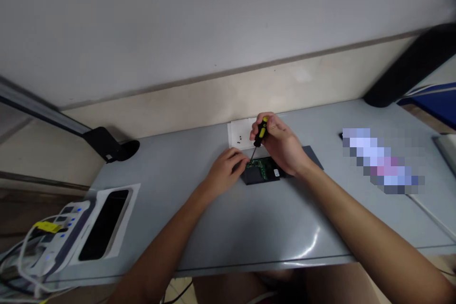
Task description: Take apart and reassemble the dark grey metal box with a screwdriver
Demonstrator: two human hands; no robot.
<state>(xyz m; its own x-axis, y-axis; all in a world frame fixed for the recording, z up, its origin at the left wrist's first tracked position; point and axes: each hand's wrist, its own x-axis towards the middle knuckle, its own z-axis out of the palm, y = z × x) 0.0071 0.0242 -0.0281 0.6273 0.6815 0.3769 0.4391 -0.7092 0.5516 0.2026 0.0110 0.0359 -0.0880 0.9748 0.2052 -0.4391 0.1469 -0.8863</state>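
My right hand (283, 145) is closed around the handle of a black and yellow screwdriver (262, 132). The thin shaft slants down to the left, its tip at the green circuit board (262, 169) in a flat dark electronic device (254, 176). At the device's upper left corner my left hand (226, 171) is closed, its fingertips pinched on the edge beside the screwdriver tip. A small white label (276, 173) shows on the device, whose right part is partly hidden by my right hand. Just behind lies a white paper (233, 130) with several tiny dark screws (239, 139) on it.
To the left, a dark phone (104, 225) rests on white paper beside a power strip (66, 235) with several cables. A blurred-out object (381, 159) lies on the grey table (256, 228) at the right. A black post (409, 66) stands at the back right.
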